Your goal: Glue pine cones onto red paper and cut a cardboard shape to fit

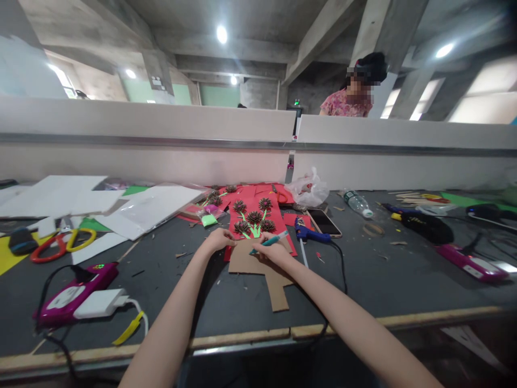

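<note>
Fingers of the right hand (271,250) are closed round a pen (279,237), its tip angled to the cardboard (245,262), whose upper edge is apparently steadied on the tabletop (371,275) by the left hand (218,240), curled, any pinch indiscernible.

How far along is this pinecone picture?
Five pinecones and their green stems look laid out on the red paper. In hand: the right hand holds a pen at the cardboard, while the left hand rests at its edge. Probably left: finishing the cardboard, where I can make out no drawn lines; the glue gun lies aside.
</note>
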`<state>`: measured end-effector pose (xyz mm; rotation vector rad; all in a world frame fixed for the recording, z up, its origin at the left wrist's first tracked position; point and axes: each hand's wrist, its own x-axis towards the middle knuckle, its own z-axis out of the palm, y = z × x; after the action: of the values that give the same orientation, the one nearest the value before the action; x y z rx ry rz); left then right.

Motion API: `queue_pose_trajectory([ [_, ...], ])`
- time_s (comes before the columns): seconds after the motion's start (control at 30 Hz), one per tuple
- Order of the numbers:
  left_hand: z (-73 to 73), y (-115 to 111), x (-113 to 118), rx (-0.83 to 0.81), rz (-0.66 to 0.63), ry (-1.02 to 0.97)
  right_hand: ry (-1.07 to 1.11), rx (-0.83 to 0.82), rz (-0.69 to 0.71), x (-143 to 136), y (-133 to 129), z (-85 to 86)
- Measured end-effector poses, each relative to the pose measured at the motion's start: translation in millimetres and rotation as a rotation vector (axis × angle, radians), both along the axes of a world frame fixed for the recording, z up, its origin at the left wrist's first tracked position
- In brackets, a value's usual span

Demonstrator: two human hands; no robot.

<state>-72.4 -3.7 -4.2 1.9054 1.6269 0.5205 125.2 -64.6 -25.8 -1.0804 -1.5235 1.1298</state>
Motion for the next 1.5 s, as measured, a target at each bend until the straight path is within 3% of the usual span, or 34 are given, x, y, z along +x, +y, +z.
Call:
queue_pose_trajectory([
  [0.2, -1.2, 2, 0, -0.005, 0.005, 0.041, 0.019, -0.017, 0.004, -1, -3, 3.2],
  [0.43, -3.6, 5, -1, -0.015, 0.000, 0.028, 0.034, 0.072, -0.151, 7, 5, 8.7],
  [0.63, -2.9, 4, -1, -0.020, -0.018, 0.008, 0.323, 0.174, -0.344, 53, 11, 44.1],
  [0.73, -3.0, 5, -1, -0.022, -0.012, 0.020, 0.346, 0.192, -0.379, 74, 6, 51.2],
  [0.93, -2.6, 4, 0, -0.011, 0.001, 0.027, 0.174, 0.118, -0.168, 61, -2, 33.6],
  [1.17, -3.9, 4, 0, 0.007, 0.000, 0.042, 0.073, -0.043, -0.044, 31, -1, 14.0],
  [1.3, -4.0, 6, -1, -0.003, -0.006, 0.037, 0.119, -0.046, -0.011, 27, 2, 3.0],
  [1.5, -2.1, 5, -1, -0.004, -0.014, 0.034, 0.057, -0.007, -0.066, 26, 2, -4.2],
])
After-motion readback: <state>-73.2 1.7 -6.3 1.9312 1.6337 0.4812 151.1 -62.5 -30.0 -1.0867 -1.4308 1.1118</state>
